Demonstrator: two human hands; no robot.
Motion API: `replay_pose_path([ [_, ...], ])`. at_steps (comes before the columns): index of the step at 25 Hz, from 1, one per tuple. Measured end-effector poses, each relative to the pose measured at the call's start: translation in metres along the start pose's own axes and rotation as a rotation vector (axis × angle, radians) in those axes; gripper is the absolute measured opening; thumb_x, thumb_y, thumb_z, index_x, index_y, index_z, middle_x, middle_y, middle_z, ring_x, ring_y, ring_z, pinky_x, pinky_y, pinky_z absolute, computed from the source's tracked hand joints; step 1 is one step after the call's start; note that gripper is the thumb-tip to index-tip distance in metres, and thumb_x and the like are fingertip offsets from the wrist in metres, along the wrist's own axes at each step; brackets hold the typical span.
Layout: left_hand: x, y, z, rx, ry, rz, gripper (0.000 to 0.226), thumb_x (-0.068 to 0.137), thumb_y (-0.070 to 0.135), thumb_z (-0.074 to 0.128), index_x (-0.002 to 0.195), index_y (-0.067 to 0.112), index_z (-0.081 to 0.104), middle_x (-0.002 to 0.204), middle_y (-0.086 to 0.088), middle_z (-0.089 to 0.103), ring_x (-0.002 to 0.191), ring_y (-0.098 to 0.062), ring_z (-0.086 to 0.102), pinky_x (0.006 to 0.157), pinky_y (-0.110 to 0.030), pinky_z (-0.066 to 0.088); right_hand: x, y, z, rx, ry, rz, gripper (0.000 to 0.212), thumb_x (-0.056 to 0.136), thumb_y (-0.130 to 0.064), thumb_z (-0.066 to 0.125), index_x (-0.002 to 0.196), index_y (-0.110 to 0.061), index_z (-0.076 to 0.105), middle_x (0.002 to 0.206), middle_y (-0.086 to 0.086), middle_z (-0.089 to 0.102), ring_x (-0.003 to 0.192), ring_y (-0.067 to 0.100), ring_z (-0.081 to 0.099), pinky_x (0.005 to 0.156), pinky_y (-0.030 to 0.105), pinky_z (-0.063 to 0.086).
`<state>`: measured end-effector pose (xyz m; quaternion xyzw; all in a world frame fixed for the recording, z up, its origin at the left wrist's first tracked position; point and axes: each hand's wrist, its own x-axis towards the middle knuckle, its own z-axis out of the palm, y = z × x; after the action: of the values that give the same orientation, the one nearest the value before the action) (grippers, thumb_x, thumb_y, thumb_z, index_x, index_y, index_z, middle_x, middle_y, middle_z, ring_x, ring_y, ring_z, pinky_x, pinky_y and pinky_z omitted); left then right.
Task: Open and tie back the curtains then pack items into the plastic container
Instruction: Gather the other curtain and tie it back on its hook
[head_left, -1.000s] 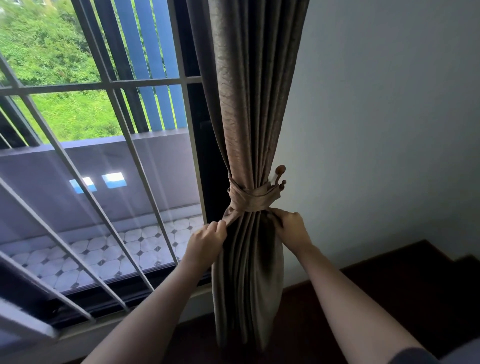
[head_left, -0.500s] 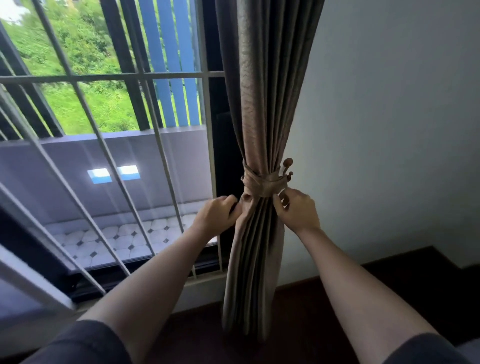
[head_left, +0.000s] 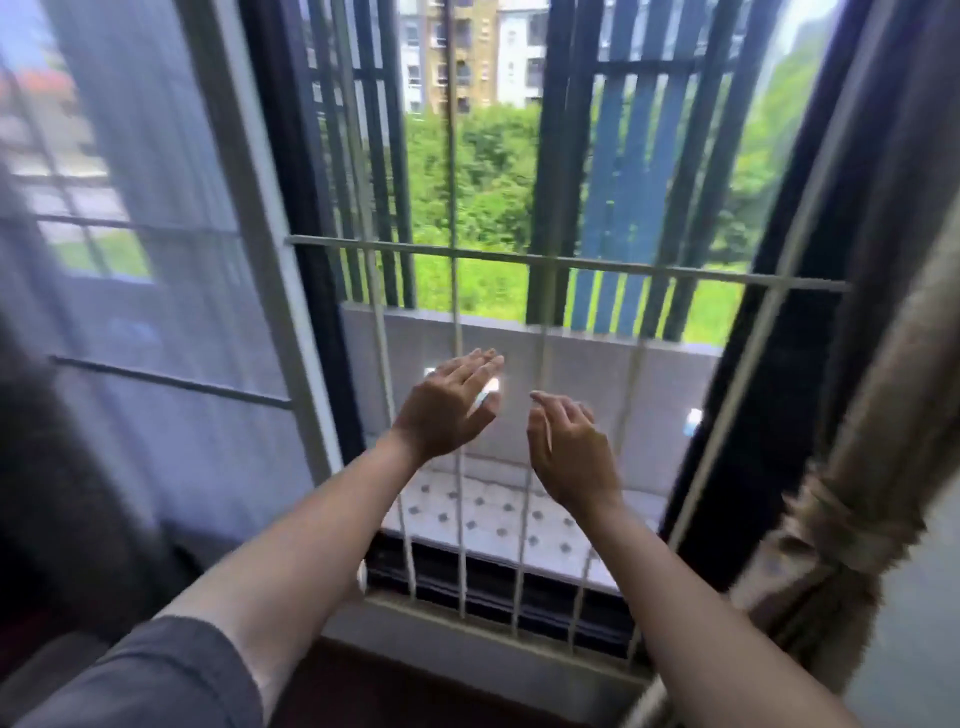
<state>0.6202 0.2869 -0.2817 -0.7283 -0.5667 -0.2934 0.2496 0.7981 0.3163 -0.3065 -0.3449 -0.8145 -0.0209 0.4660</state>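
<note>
The brown curtain (head_left: 904, 364) hangs gathered at the far right edge, bound by its knotted tie-back (head_left: 852, 525). My left hand (head_left: 447, 405) is raised in front of the window grille with fingers straight and nothing in it. My right hand (head_left: 569, 447) hovers beside it, fingers relaxed and slightly bent, holding nothing. Both hands are well left of the curtain and touch nothing. A sheer white curtain (head_left: 135, 260) covers the left part of the window. No plastic container is in view.
A white metal grille (head_left: 519, 260) spans the open window, with dark vertical slats, greenery and buildings beyond. A tiled ledge (head_left: 493, 514) lies below outside. Something dark (head_left: 47, 467) stands blurred at the left.
Both hands have let go of the tie-back and curtain and moved left, now raised free before the grille. The view has swung left, pushing the tied curtain to the right edge.
</note>
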Motion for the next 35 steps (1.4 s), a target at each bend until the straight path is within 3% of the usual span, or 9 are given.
replay_pose_path([
  [7,-0.109,-0.21,-0.082,0.226,0.054,-0.283,0.045,0.087,0.025,0.042,0.117,-0.001,0.063,0.117,-0.019,0.066,0.105,-0.033,0.066,0.089,-0.042,0.052,0.056,-0.161,0.172,0.128,-0.17,-0.198,0.039,0.091,-0.03,0.037,0.11,-0.005,0.06,0.105,0.012,0.067,0.092,0.034,0.062,0.084,0.037,0.045],
  [10,-0.162,-0.297,-0.118,0.303,-0.01,-0.363,0.045,0.088,0.025,0.041,0.116,-0.001,0.064,0.116,-0.019,0.067,0.103,-0.032,0.066,0.086,-0.04,0.053,0.072,-0.239,0.242,0.204,-0.22,-0.224,0.04,0.091,-0.03,0.037,0.112,-0.005,0.06,0.106,0.012,0.066,0.093,0.033,0.061,0.083,0.038,0.05],
  [12,-0.185,-0.339,-0.144,0.293,-0.094,-0.487,0.048,0.088,0.028,0.039,0.118,-0.003,0.062,0.117,-0.02,0.066,0.103,-0.034,0.066,0.083,-0.045,0.055,0.083,-0.285,0.272,0.25,-0.272,-0.223,0.044,0.09,-0.031,0.037,0.116,-0.004,0.059,0.108,0.013,0.066,0.094,0.033,0.062,0.083,0.038,0.051],
  [15,-0.211,-0.378,-0.171,0.324,-0.209,-0.601,0.052,0.088,0.03,0.037,0.118,-0.004,0.062,0.116,-0.021,0.066,0.102,-0.035,0.067,0.078,-0.047,0.055,0.096,-0.334,0.304,0.296,-0.36,-0.232,0.048,0.09,-0.033,0.036,0.12,-0.002,0.057,0.114,0.014,0.065,0.099,0.034,0.061,0.085,0.039,0.051],
  [17,-0.223,-0.399,-0.187,0.3,-0.228,-0.671,0.053,0.089,0.03,0.035,0.121,-0.005,0.059,0.118,-0.023,0.065,0.105,-0.036,0.065,0.083,-0.047,0.054,0.106,-0.359,0.328,0.321,-0.404,-0.241,0.05,0.089,-0.034,0.035,0.121,-0.002,0.056,0.116,0.015,0.064,0.101,0.035,0.06,0.087,0.04,0.051],
  [21,-0.274,-0.44,-0.224,0.267,-0.081,-0.918,0.067,0.09,0.042,0.02,0.137,0.0,0.043,0.137,-0.02,0.051,0.129,-0.029,0.047,0.106,-0.035,0.037,0.104,-0.424,0.387,0.418,-0.497,-0.278,0.053,0.088,-0.031,0.034,0.12,0.004,0.057,0.116,0.021,0.063,0.105,0.037,0.059,0.092,0.041,0.049],
  [23,-0.302,-0.46,-0.245,0.265,-0.039,-0.978,0.071,0.089,0.047,0.017,0.14,0.004,0.04,0.143,-0.015,0.046,0.134,-0.026,0.042,0.109,-0.031,0.032,0.097,-0.463,0.408,0.477,-0.559,-0.256,0.054,0.088,-0.033,0.031,0.122,0.001,0.054,0.12,0.02,0.06,0.108,0.039,0.057,0.093,0.044,0.048],
  [28,-0.381,-0.529,-0.297,0.298,-0.034,-1.059,0.075,0.087,0.051,0.016,0.14,0.005,0.041,0.143,-0.013,0.047,0.133,-0.024,0.043,0.107,-0.032,0.036,0.067,-0.569,0.466,0.495,-0.605,-0.232,0.057,0.089,-0.04,0.028,0.13,-0.006,0.047,0.131,0.013,0.054,0.119,0.031,0.05,0.1,0.038,0.041],
  [35,-0.464,-0.629,-0.376,0.177,-0.124,-1.038,0.056,0.096,0.04,0.029,0.141,0.009,0.038,0.143,-0.011,0.046,0.134,-0.022,0.042,0.106,-0.031,0.037,0.045,-0.733,0.522,0.487,-0.659,0.005,0.048,0.097,-0.031,0.04,0.139,-0.006,0.038,0.141,0.01,0.045,0.13,0.026,0.04,0.108,0.034,0.032],
])
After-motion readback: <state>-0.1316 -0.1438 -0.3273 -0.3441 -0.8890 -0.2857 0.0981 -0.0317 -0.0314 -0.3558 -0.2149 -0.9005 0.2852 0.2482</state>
